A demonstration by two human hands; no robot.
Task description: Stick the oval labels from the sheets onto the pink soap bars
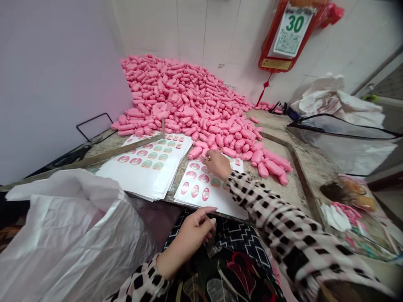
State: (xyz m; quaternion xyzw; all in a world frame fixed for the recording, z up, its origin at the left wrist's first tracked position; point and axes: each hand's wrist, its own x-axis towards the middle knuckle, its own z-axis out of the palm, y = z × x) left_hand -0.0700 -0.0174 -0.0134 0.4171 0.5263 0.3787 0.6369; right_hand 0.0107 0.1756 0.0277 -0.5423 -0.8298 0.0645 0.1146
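A large heap of small pink bottle-shaped pieces (189,96) covers the back of the table. In front of it lies a sheet of oval stickers (195,186), pink and green. My right hand (218,164) is over the top of this sheet, at the heap's near edge, fingers pinched on a small thin item that I cannot make out. My left hand (193,230) hangs over my lap just below the sheet's front edge, fingers bent and partly apart, with nothing visible in it. To the left is a thicker stack of sticker sheets (141,172).
A wooden strip (116,152) lies across the left stack. At the lower left is a white sack (85,239). On the right are a clear zip bag (343,142) and small odds and ends. A red-framed calendar (291,33) hangs on the wall.
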